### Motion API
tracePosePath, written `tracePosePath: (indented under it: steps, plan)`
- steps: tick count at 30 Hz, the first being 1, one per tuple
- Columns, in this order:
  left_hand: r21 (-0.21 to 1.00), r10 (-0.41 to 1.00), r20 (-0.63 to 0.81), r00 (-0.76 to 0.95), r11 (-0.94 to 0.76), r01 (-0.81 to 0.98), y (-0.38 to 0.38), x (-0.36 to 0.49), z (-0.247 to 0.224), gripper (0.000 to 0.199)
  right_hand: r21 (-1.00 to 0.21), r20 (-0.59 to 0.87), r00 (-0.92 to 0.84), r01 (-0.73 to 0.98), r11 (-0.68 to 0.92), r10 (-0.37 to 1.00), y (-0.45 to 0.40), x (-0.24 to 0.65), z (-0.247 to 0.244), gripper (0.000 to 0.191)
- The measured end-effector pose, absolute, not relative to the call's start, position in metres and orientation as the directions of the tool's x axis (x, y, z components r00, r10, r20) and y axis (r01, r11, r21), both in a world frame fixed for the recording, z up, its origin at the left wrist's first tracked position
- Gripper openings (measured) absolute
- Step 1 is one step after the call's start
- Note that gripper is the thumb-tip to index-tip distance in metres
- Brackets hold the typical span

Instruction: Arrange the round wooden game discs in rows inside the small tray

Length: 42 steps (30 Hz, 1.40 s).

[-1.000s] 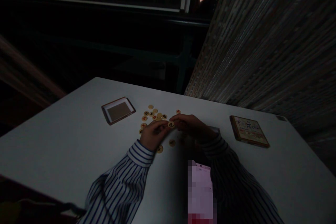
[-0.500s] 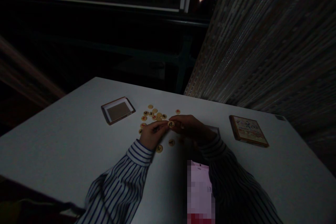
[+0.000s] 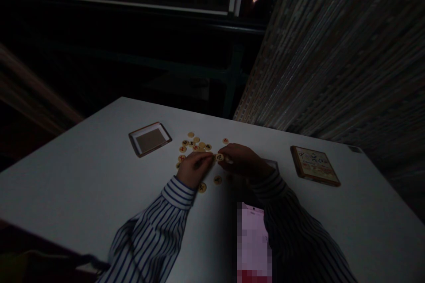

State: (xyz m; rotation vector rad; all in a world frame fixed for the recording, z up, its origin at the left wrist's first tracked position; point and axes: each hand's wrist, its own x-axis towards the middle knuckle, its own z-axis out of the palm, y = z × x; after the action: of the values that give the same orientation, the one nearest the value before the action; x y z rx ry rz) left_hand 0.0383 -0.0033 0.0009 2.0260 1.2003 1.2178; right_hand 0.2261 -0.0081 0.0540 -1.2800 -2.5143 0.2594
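Xiangqi piece with black character [image 3: 219, 157], character side toward camera, is raised over the table [image 3: 83, 177], between the two hands. Right hand [image 3: 245, 161] has it: grip closed, thumb and finger pinching the piece at its right side. Left hand [image 3: 194, 169] is palm inward, thumb and fingertips drawn close at the piece's left edge; whether that grip pinches anything, cannot tell.

Loose pieces [image 3: 195, 147] lie scattered beyond and partly behind the left hand, some with red characters, some black, a few blank side up. One red-character piece [image 3: 225, 140] sits apart, beyond the right hand. Two black-character pieces lie nearer the person: one [image 3: 202, 187] by the left wrist, one [image 3: 217, 180] between the wrists.

Further out: open shallow box part [image 3: 150, 139] at left, inside facing up. Flat printed box [image 3: 315, 166] at right. Pale-edged object [image 3: 272, 164] mostly hidden behind right wrist, type unclear. Phone [image 3: 255, 239], screen lit and partly pixelated, near the right forearm. String curtain [image 3: 299, 53] hangs past the table's far right side.
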Motion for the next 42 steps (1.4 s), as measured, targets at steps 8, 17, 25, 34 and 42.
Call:
tracePosePath:
  steps: [8, 17, 25, 34, 42]
  plan:
    - [0.377, 0.744, 0.520, 0.419, -0.640, 0.669, 0.000, 0.034, -0.005, 0.018, -0.153, 0.011, -0.552, 0.823, 0.547, 0.834, -0.008, 0.225, 0.049, 0.025]
    - [0.294, 0.765, 0.412, 0.495, -0.626, 0.722, -0.002, 0.036, -0.005, 0.020, -0.131, -0.061, -0.525, 0.847, 0.515, 0.849, -0.010, 0.220, 0.044, 0.024]
    - [0.264, 0.767, 0.401, 0.501, -0.621, 0.738, -0.001, 0.039, -0.005, 0.017, -0.122, -0.086, -0.537, 0.842, 0.526, 0.839, -0.011, 0.218, 0.045, 0.020]
    - [0.248, 0.753, 0.422, 0.504, -0.631, 0.735, 0.001, 0.039, -0.008, 0.015, -0.105, -0.075, -0.540, 0.840, 0.532, 0.839, -0.012, 0.216, 0.041, 0.023]
    - [0.239, 0.747, 0.417, 0.517, -0.639, 0.731, 0.001, 0.040, -0.007, 0.014, -0.127, -0.067, -0.543, 0.837, 0.533, 0.837, -0.012, 0.218, 0.036, 0.023]
